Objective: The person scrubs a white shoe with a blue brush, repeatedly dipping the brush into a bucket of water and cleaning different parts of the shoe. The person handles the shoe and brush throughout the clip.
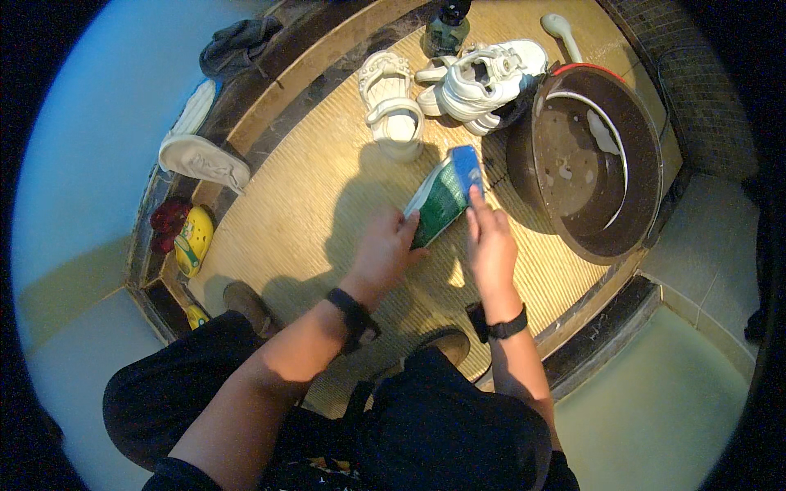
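My left hand [384, 245] grips the lower end of a flat green-and-white item [437, 205], slightly blurred, whose exact kind I cannot tell. At its far end is a blue piece [466, 166]; my right hand [493, 245] holds this between thumb and fingers. Whether the two parts are joined is unclear. Beyond them a white strapped sandal [393, 101] stands on the ribbed mat. White sneakers [485, 83] are heaped to its right, partly over another white sandal [431, 101]. Right of my hands, a brown plastic basin [522, 166] holds shallow water with patches of foam.
A dark pump bottle [447, 30] and a white long-handled utensil [562, 35] lie at the far side. Along the left ledge are a grey cloth [236, 46], a pale insole-shaped piece [206, 159] and yellow clogs [194, 239]. A raised stone edge [605, 331] borders the mat.
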`<move>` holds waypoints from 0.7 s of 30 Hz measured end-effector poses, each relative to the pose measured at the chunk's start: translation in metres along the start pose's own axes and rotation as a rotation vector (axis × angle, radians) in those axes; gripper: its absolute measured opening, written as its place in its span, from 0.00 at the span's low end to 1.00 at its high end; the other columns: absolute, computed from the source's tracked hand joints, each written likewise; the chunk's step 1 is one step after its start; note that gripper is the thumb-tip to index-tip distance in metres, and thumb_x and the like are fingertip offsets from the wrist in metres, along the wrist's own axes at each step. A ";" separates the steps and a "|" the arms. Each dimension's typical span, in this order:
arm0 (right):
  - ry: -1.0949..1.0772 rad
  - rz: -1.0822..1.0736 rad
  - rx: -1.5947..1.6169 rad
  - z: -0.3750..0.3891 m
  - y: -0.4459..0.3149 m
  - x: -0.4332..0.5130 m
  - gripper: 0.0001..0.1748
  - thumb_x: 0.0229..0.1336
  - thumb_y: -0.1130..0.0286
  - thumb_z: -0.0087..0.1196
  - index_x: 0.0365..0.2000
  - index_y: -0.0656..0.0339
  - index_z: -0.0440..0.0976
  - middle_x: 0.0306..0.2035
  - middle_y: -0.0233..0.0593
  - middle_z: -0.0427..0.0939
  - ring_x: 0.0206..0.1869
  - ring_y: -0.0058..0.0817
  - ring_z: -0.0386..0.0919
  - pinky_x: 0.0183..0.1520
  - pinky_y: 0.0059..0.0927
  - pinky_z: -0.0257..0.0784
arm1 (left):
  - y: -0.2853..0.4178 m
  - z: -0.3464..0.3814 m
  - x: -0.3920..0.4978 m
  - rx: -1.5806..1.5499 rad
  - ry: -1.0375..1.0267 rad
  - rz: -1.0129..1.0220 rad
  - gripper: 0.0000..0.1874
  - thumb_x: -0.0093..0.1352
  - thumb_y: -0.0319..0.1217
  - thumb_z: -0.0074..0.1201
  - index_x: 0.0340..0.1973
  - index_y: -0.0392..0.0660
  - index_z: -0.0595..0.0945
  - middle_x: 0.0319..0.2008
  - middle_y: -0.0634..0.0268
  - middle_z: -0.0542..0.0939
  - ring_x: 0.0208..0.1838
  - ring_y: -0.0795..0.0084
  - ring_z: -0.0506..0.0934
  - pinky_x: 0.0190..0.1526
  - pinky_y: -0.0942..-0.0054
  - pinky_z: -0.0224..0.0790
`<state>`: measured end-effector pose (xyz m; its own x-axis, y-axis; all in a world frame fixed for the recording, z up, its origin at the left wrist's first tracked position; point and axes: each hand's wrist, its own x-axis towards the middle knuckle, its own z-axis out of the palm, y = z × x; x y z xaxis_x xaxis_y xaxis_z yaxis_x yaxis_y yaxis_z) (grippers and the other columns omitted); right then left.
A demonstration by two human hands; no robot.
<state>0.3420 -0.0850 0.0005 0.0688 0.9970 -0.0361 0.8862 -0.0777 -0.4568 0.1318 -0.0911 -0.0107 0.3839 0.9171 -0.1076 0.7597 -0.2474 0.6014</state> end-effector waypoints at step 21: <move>0.083 0.160 0.237 -0.032 0.021 -0.037 0.24 0.73 0.74 0.57 0.66 0.59 0.76 0.36 0.51 0.79 0.38 0.43 0.79 0.44 0.37 0.75 | 0.031 -0.001 0.058 0.206 -0.062 0.445 0.20 0.72 0.29 0.51 0.60 0.46 0.81 0.69 0.57 0.73 0.78 0.50 0.62 0.75 0.43 0.58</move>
<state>0.3728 -0.1232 0.0206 0.2450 0.9679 -0.0558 0.7297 -0.2220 -0.6467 0.1772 -0.0458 0.0026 0.7207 0.6893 0.0736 0.6001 -0.6736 0.4313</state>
